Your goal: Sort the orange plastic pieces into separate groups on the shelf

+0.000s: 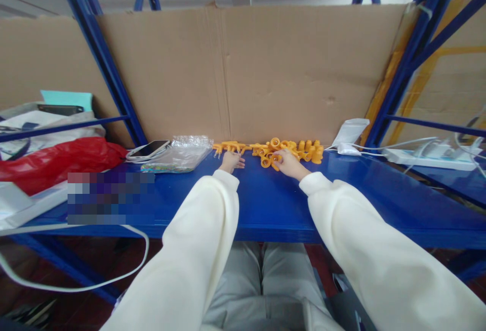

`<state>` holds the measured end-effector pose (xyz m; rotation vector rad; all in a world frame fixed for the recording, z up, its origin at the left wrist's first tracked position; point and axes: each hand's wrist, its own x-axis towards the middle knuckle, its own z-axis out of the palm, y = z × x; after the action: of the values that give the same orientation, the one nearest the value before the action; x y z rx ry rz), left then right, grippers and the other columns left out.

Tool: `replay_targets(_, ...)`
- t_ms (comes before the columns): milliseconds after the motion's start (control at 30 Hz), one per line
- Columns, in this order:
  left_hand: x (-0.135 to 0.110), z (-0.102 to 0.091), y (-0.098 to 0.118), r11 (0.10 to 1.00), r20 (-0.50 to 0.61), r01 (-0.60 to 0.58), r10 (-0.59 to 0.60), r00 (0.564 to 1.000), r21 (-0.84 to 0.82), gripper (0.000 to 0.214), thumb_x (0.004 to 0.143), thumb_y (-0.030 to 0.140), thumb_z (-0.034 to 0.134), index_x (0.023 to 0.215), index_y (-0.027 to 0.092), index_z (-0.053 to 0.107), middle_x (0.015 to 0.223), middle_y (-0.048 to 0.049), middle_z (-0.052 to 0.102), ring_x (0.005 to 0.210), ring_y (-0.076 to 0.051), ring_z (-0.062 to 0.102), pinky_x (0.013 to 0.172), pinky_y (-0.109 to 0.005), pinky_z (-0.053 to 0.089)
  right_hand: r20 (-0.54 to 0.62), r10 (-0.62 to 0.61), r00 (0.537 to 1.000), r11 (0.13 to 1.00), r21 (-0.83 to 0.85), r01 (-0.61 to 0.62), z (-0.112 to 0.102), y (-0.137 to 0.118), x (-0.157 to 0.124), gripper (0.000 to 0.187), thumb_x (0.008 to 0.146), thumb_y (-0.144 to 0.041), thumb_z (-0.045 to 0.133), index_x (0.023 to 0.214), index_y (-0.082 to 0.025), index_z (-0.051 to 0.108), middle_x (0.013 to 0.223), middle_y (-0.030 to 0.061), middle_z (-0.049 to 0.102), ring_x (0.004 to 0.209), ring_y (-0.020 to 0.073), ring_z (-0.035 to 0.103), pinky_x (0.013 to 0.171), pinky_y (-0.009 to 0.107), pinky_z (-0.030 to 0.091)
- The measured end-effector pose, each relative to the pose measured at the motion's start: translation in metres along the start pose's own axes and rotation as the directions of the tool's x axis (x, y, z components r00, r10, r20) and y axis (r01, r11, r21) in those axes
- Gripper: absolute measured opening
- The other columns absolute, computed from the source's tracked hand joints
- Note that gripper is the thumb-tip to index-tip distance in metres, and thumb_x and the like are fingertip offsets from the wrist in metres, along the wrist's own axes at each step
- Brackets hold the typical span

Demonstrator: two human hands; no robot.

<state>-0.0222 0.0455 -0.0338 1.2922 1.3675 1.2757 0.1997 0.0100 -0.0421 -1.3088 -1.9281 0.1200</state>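
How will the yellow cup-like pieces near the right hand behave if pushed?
The yellow pieces have round rims, so tipped ones may roll. Visible hollows suggest they're light for their size. The blue tabletop looks glossy, so they'd probably slide.

Workshop or storeroom, blue counter (273,204), metal posts (102,52) rising beside it, cardboard sheet (296,68) behind it, power strip (425,158) rightward.
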Motion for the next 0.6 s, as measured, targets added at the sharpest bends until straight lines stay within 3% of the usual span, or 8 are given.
replay_targets(133, -0.001, -0.001, 0.004, 0.997, -0.048, 0.076, -0.076, 0.996, -0.006, 0.016, 0.091, 0.021, 0.067, 0.104, 0.015, 0.06, 0.066, -0.0034, 0.07, 0.043, -0.01, 0.06, 0.059, -0.027, 0.06, 0.055, 0.014, 0.998, 1.0, 0.009, -0.015, 0.002, 0.004, -0.001, 0.035, 0.08, -0.011, 0.062, 0.112, -0.015, 0.073, 0.117, 0.0149, 0.07, 0.104, 0.0269, 0.067, 0.099, 0.043, 0.054)
replay_targets(300, -0.007, 0.001, 0.011, 0.991, -0.001, 0.114, -0.115, 0.993, -0.07, 0.036, 0.087, 0.013, 0.068, 0.121, 0.017, 0.059, 0.098, -0.0087, 0.076, 0.052, -0.01, 0.068, 0.059, -0.023, 0.06, 0.08, 0.015, 0.997, 0.999, 0.049, -0.019, 0.004, 0.006, 0.0, 0.032, 0.079, -0.011, 0.063, 0.109, -0.016, 0.074, 0.115, 0.0134, 0.072, 0.1, 0.0262, 0.069, 0.095, 0.041, 0.056)
replay_targets(400, -0.009, 0.003, 0.011, 0.993, 0.026, 0.087, -0.085, 0.996, -0.08, 0.038, 0.09, 0.014, 0.064, 0.127, 0.018, 0.058, 0.108, -0.0103, 0.074, 0.058, -0.011, 0.071, 0.057, -0.023, 0.059, 0.101, 0.006, 0.995, 0.999, 0.036, -0.01, 0.003, 0.006, 0.001, 0.03, 0.08, -0.01, 0.062, 0.106, -0.015, 0.075, 0.119, 0.0151, 0.07, 0.104, 0.0272, 0.069, 0.096, 0.041, 0.056)
replay_targets(500, -0.005, 0.004, 0.009, 0.999, -0.018, 0.043, -0.042, 0.999, 0.018, 0.034, 0.09, 0.011, 0.059, 0.123, 0.015, 0.061, 0.105, -0.0107, 0.075, 0.064, -0.013, 0.073, 0.059, -0.023, 0.06, 0.116, -0.031, 0.993, 1.0, 0.002, 0.031, 0.003, 0.007, 0.001, 0.027, 0.079, -0.012, 0.064, 0.102, -0.017, 0.077, 0.123, 0.0141, 0.07, 0.115, 0.0292, 0.066, 0.102, 0.043, 0.053)
replay_targets(600, 0.0, 0.006, 0.004, 0.962, -0.066, -0.119, 0.139, 0.988, 0.245, 0.029, 0.082, 0.004, 0.061, 0.107, 0.015, 0.07, 0.104, -0.0109, 0.076, 0.087, -0.019, 0.076, 0.076, -0.03, 0.063, 0.123, -0.047, 0.991, 0.998, -0.032, 0.052, 0.003, 0.009, 0.001, 0.028, 0.078, -0.014, 0.067, 0.104, -0.018, 0.078, 0.126, 0.0146, 0.069, 0.125, 0.0312, 0.062, 0.11, 0.046, 0.048)
